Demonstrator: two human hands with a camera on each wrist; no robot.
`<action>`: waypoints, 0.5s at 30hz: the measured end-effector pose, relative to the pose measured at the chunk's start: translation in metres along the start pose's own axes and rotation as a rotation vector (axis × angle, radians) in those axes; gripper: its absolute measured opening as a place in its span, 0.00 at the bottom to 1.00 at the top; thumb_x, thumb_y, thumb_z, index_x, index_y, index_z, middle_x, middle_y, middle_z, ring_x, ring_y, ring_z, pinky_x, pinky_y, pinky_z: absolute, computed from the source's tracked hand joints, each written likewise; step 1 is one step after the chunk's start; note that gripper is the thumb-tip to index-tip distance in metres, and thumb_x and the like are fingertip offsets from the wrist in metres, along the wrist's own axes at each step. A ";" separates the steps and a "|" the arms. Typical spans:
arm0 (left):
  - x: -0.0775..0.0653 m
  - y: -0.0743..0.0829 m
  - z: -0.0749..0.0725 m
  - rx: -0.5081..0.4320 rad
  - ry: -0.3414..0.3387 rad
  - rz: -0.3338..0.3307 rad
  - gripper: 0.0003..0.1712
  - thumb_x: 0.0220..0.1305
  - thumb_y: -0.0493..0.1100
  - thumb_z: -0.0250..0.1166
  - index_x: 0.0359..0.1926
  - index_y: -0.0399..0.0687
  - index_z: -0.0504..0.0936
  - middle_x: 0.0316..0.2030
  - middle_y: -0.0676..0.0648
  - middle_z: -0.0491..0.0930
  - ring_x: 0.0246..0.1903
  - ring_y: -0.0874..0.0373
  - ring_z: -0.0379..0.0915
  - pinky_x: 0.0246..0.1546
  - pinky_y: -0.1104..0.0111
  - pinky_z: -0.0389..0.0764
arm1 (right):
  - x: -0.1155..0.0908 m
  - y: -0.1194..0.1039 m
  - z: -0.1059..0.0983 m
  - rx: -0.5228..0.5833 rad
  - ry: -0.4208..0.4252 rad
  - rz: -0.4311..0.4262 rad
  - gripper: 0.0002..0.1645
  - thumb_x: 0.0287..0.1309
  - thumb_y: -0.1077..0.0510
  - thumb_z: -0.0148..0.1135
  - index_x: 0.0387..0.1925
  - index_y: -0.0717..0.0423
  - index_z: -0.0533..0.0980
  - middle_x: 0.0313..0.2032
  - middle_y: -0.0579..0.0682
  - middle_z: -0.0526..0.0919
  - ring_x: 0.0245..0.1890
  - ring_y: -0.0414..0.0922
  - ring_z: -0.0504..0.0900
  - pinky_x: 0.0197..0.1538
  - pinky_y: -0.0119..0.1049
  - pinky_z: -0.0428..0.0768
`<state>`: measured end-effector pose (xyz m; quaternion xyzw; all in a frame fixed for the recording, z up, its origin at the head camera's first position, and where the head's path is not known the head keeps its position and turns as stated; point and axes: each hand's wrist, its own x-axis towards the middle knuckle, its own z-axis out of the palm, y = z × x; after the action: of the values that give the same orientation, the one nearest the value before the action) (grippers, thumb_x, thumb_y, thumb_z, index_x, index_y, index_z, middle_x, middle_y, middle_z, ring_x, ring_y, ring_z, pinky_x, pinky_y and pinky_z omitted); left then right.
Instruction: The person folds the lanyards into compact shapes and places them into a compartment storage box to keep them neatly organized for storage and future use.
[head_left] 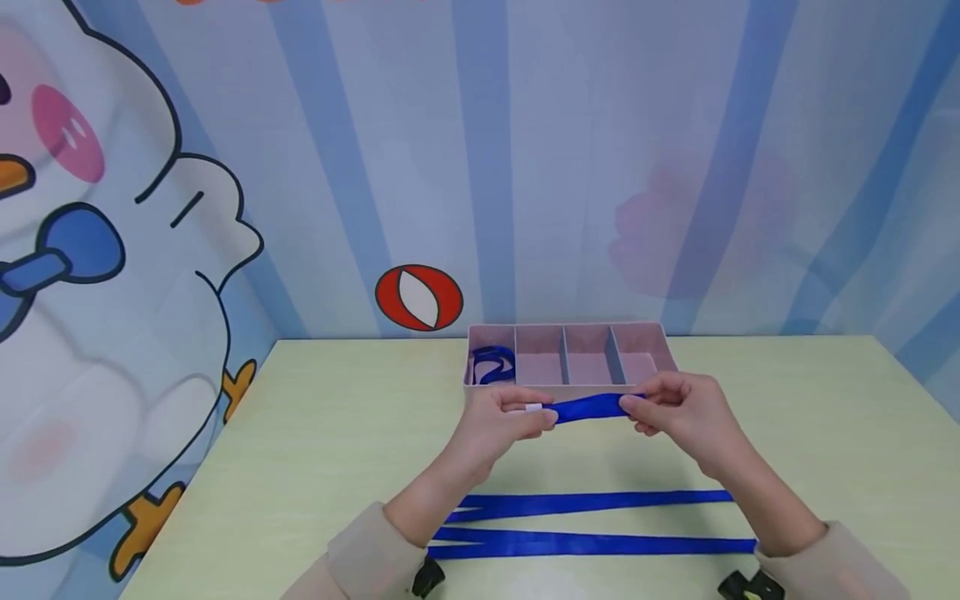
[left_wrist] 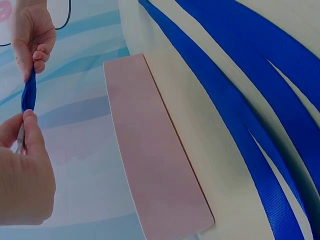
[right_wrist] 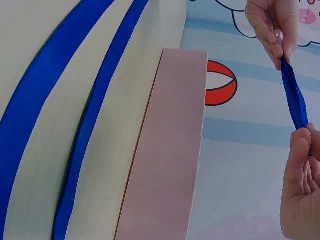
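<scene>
Both hands hold a blue lanyard (head_left: 590, 407), folded to a short flat length, in front of a pink divided box (head_left: 570, 389). My left hand (head_left: 497, 423) pinches its left end between thumb and fingers, where a small white piece (head_left: 533, 407) sticks out. In the left wrist view a metallic bit (left_wrist: 21, 137) shows between those fingertips. At the other end, my right hand (head_left: 688, 414) pinches the fabric with thumb and forefinger. Below the hands, two more blue lanyards (head_left: 600, 502) (head_left: 600, 546) lie stretched sideways across the table, their ends partly hidden behind the forearms.
A coiled blue lanyard (head_left: 493, 364) lies in the box's leftmost compartment; grey dividers separate the compartments. The box stands at the back edge of the pale table (head_left: 360, 417), against a printed cartoon backdrop (head_left: 555, 167). Black devices (head_left: 428, 577) show by both wrists.
</scene>
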<state>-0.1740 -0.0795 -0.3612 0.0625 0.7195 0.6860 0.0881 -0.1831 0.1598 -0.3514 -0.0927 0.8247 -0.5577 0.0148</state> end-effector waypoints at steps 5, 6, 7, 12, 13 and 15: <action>0.002 -0.001 0.002 0.000 0.034 -0.011 0.13 0.56 0.39 0.68 0.43 0.38 0.83 0.36 0.43 0.84 0.37 0.54 0.82 0.41 0.64 0.81 | -0.001 -0.002 0.001 -0.016 0.039 -0.004 0.19 0.54 0.53 0.67 0.36 0.67 0.78 0.26 0.53 0.82 0.24 0.46 0.81 0.32 0.34 0.82; 0.003 -0.002 0.003 -0.002 0.040 -0.014 0.13 0.56 0.39 0.68 0.43 0.38 0.83 0.36 0.43 0.84 0.36 0.54 0.82 0.41 0.64 0.81 | -0.002 -0.003 0.002 -0.026 0.051 -0.007 0.19 0.53 0.52 0.67 0.35 0.66 0.78 0.25 0.53 0.82 0.24 0.46 0.80 0.32 0.34 0.81; 0.003 -0.002 0.004 -0.005 0.047 -0.018 0.13 0.56 0.38 0.67 0.43 0.38 0.83 0.36 0.43 0.84 0.36 0.54 0.82 0.41 0.64 0.81 | -0.002 -0.003 0.002 -0.042 0.063 -0.016 0.18 0.53 0.52 0.68 0.34 0.66 0.78 0.25 0.53 0.82 0.24 0.47 0.80 0.31 0.34 0.81; 0.001 -0.002 0.010 -0.014 0.067 -0.031 0.12 0.56 0.39 0.68 0.42 0.39 0.84 0.34 0.44 0.84 0.36 0.54 0.81 0.41 0.64 0.81 | -0.007 -0.005 0.007 -0.148 0.136 -0.091 0.12 0.52 0.56 0.68 0.29 0.62 0.77 0.23 0.52 0.80 0.22 0.47 0.78 0.26 0.33 0.78; 0.000 -0.002 0.011 -0.014 0.068 -0.028 0.12 0.56 0.39 0.68 0.42 0.39 0.84 0.34 0.44 0.84 0.35 0.54 0.81 0.41 0.64 0.81 | -0.008 -0.006 0.008 -0.174 0.152 -0.110 0.11 0.51 0.58 0.69 0.28 0.61 0.77 0.22 0.52 0.80 0.21 0.47 0.77 0.25 0.33 0.78; -0.002 -0.002 0.012 -0.018 0.066 -0.015 0.12 0.56 0.39 0.68 0.41 0.39 0.84 0.33 0.44 0.84 0.35 0.55 0.81 0.41 0.64 0.81 | -0.010 -0.008 0.011 -0.218 0.183 -0.147 0.08 0.50 0.61 0.69 0.26 0.60 0.76 0.21 0.51 0.78 0.21 0.46 0.76 0.24 0.32 0.77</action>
<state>-0.1696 -0.0683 -0.3639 0.0337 0.7163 0.6934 0.0701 -0.1706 0.1485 -0.3486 -0.1024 0.8693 -0.4706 -0.1114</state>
